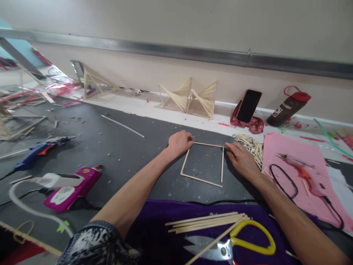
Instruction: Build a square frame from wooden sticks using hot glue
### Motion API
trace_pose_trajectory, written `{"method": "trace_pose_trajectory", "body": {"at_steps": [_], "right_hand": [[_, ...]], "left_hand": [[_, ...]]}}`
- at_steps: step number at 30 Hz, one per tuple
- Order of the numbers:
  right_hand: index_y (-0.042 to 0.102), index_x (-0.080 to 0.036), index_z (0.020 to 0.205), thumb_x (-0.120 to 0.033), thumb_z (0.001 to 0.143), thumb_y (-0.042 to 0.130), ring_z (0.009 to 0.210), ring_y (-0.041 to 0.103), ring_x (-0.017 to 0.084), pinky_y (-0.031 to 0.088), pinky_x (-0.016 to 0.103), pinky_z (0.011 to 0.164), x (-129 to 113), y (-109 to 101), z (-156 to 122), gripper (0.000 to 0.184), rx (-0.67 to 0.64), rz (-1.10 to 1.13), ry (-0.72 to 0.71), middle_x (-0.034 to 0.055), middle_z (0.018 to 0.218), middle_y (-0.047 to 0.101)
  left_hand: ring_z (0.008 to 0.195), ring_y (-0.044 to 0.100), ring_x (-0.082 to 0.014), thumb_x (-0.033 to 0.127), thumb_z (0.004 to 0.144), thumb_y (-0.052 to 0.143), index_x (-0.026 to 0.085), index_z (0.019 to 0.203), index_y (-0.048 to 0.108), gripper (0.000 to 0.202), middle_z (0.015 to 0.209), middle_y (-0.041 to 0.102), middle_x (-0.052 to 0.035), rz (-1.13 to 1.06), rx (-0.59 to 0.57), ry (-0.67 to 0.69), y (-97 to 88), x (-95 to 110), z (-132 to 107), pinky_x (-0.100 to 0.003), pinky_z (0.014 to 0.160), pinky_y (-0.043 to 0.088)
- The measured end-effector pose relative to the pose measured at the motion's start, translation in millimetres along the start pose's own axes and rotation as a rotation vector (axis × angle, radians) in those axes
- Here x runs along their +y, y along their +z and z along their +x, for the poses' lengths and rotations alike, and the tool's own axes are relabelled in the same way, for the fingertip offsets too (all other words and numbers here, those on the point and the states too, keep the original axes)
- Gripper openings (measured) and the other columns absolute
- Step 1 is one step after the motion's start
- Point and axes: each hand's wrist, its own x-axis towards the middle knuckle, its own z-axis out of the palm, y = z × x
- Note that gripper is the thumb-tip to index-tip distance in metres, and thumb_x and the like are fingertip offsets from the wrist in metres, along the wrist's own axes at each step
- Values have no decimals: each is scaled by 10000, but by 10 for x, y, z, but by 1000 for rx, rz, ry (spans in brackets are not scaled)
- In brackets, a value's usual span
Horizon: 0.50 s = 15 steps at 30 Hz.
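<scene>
The square stick frame (202, 179) lies flat on the grey tabletop (132, 154), between the two hands. Its four thin wooden sticks meet at three corners; at the near right corner, a narrow gap separates the ends of the right and near sticks.

The left hand (180, 142) is at the far left corner of the frame, with its fingers curled and its fingertips at the joint. Whether it grips the wood or only rests against it cannot be told. The right hand (240, 156) is just beside the far right corner. It is partly open, with its fingers reaching toward the joint and nothing visible in its grasp.

Nearest the person, a purple cloth (154, 217) carries a group of loose sticks (204, 222) and scissors (224, 251) with yellow handles. One stick lies across the scissors.

To the right of the frame, a pile of short sticks (256, 151) adjoins a pink sheet (292, 147), on which a glue gun (313, 181) rests. Behind it, a phone (249, 106) and a bottle (288, 108) stand tilted. To the left are a blue glue gun (34, 154) and a magenta power strip (87, 180).
</scene>
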Motion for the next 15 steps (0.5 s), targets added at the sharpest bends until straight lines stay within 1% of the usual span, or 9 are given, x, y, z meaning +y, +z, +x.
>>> {"method": "trace_pose_trajectory", "body": {"at_steps": [3, 8, 11, 15], "right_hand": [[545, -185, 1204, -214, 880, 421, 983, 550, 224, 460, 359, 809, -19, 4, 12, 348, -17, -23, 8, 103, 1061, 609], [560, -173, 1191, -188, 888, 395, 966, 543, 220, 444, 346, 815, -7, 8, 21, 346, -3, -83, 50, 106, 1047, 610], [578, -164, 1184, -174, 891, 386, 963, 532, 218, 433, 337, 816, -5, 4, 22, 350, -5, -117, 52, 112, 1040, 605], [609, -203, 1170, -142, 874, 408, 924, 517, 214, 418, 331, 796, -10, 14, 31, 364, -29, -150, 28, 95, 1025, 604]], "left_hand": [[879, 606, -174, 317, 801, 502, 253, 891, 697, 224, 962, 666, -29, -8, 8, 25, 15, 22, 1, -266, 746, 456], [859, 618, -202, 275, 798, 479, 230, 859, 697, 230, 928, 690, -47, -10, 11, 15, 37, 23, 21, -286, 713, 464], [858, 619, -203, 280, 791, 483, 228, 848, 693, 224, 929, 693, -46, -5, 15, 9, 36, 25, 24, -277, 702, 462], [855, 618, -197, 292, 790, 479, 235, 858, 690, 228, 939, 693, -42, 1, 11, 5, 29, 33, 16, -270, 698, 459]]}}
